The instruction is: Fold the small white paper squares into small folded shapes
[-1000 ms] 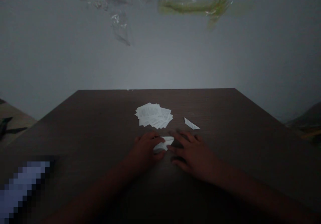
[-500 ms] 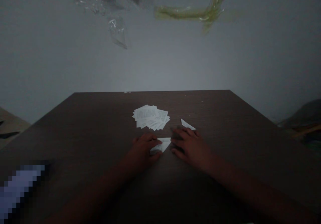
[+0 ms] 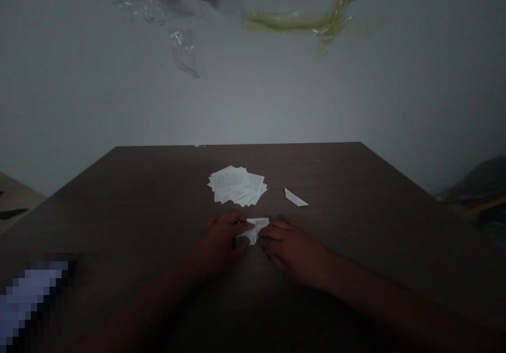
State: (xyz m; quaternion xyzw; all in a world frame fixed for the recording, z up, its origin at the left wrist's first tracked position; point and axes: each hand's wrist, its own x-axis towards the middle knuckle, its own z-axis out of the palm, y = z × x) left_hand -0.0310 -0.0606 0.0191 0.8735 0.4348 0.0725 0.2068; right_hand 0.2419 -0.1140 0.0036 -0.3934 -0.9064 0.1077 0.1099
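A small printed paper slip [image 3: 261, 221], partly folded, lies on the dark table between my hands. My left hand [image 3: 225, 237] holds its left part down, index finger on top and thumb at the lower edge. At the slip's right edge, my right hand [image 3: 288, 242] has its fingers drawn together and pressed on the paper; their tips cover the lower right corner. Just beyond my right hand lies a narrow folded strip of printed paper [image 3: 295, 197]. A fanned pile of printed paper pieces [image 3: 237, 186] sits farther off, beyond my left hand.
The brown wooden table [image 3: 158, 184] reaches back to a pale wall [image 3: 253, 95] with clear and yellow tape stuck on it. At the lower left is a pixelated, bluish bright shape [image 3: 33, 295]. A dim heap of things [image 3: 490, 195] stands off the table's right side.
My right hand has moved left and toward me onto the slip, and its fingers have drawn together. The slip's right corner now looks folded in. My left hand has stayed nearly still.
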